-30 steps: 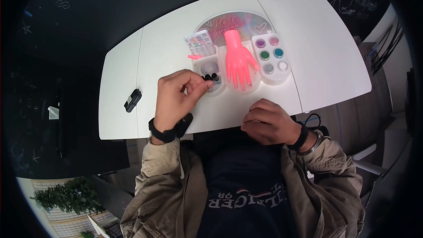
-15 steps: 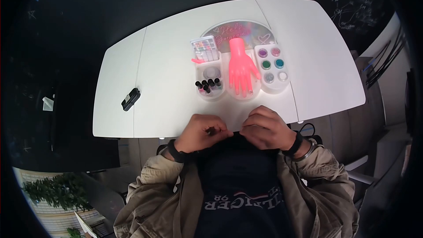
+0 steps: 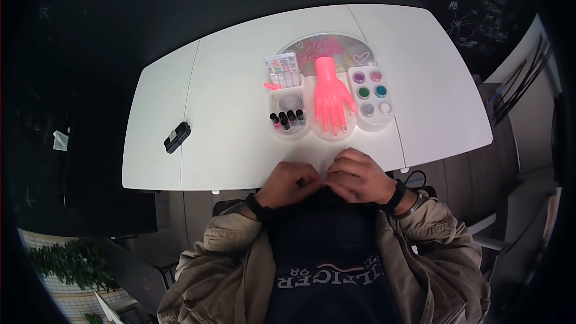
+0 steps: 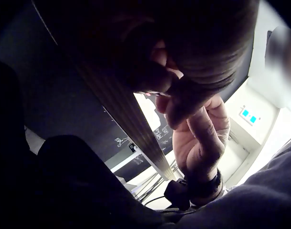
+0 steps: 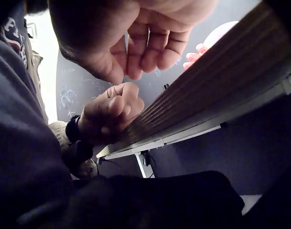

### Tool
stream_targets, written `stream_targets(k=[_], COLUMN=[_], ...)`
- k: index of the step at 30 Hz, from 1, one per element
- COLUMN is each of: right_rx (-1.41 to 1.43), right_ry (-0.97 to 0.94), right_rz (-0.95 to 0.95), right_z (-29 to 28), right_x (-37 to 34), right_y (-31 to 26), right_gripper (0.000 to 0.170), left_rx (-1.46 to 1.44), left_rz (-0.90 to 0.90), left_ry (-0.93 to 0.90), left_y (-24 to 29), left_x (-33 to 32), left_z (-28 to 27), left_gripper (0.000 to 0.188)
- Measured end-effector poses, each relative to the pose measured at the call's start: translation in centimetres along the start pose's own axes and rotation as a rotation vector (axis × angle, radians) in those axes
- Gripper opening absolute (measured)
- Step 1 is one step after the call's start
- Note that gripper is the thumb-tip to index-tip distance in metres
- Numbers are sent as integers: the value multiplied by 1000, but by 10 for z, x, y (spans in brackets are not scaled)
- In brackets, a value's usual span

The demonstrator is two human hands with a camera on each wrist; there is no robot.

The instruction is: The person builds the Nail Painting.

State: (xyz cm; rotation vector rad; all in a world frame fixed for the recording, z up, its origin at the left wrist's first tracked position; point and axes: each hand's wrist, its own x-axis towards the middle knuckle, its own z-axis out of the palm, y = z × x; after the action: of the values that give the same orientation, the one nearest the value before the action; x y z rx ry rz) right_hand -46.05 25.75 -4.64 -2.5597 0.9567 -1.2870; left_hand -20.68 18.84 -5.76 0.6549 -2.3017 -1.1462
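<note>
Both bare hands are close together at the table's near edge, fingertips meeting or nearly meeting in the head view. My left hand (image 3: 291, 183) has loosely curled fingers, with no object visible in it. My right hand (image 3: 358, 177) also has loosely bent fingers; the right wrist view shows its fingers (image 5: 150, 52) side by side and nothing between them. Beyond the hands, a pink model hand (image 3: 332, 99) lies on a white stand. Several black-capped nail polish bottles (image 3: 285, 118) stand in the left tray (image 3: 295, 135).
On the right, a white tray (image 3: 372, 119) holds several glitter pots (image 3: 364, 92). A clear case (image 3: 283, 71) stands at the left before a "Hello Gorgeous" backboard (image 3: 354, 54). A small black device (image 3: 177, 137) lies on the white table (image 3: 234, 114), farther left.
My left hand has left the nail polish bottles and come back to the table's near edge beside the right hand. My right hand has stayed nearly in place.
</note>
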Motion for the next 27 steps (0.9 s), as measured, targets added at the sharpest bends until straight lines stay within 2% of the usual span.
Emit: stream_targets(k=[27], right_rx=[-5], right_ry=[6], right_rz=[12], right_z=[-5], right_x=[2], right_y=[0], right_gripper=[18], left_rx=[70], left_rz=[27], left_ry=[-9], left_y=[-2], left_x=[3], left_z=[2], left_gripper=[20])
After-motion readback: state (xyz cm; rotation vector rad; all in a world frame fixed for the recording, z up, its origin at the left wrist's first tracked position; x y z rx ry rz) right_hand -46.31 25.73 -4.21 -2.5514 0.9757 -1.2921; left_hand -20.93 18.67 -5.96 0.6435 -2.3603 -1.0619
